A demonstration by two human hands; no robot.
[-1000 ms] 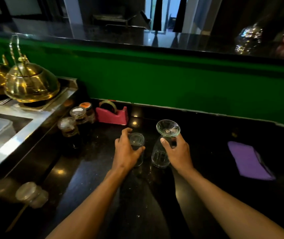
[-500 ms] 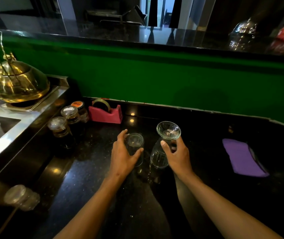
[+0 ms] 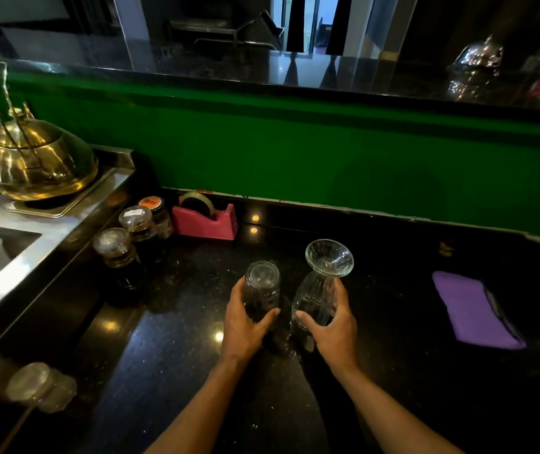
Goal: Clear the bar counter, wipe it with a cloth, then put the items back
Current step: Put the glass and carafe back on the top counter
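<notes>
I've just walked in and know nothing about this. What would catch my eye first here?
Probably the two bare hands at the centre of the black counter: the left hand grips an upside-down tumbler, the right hand an upturned ribbed footed glass. Next, the shiny brass kettle at far left, then the purple cloth lying at right and the pink tape dispenser against the green wall.

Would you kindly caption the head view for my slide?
Left hand and right hand each grip an upturned glass on the black counter.

Single head-worn view, looking forward and down, close over counter (image 3: 170,339) (wide-angle)
</notes>
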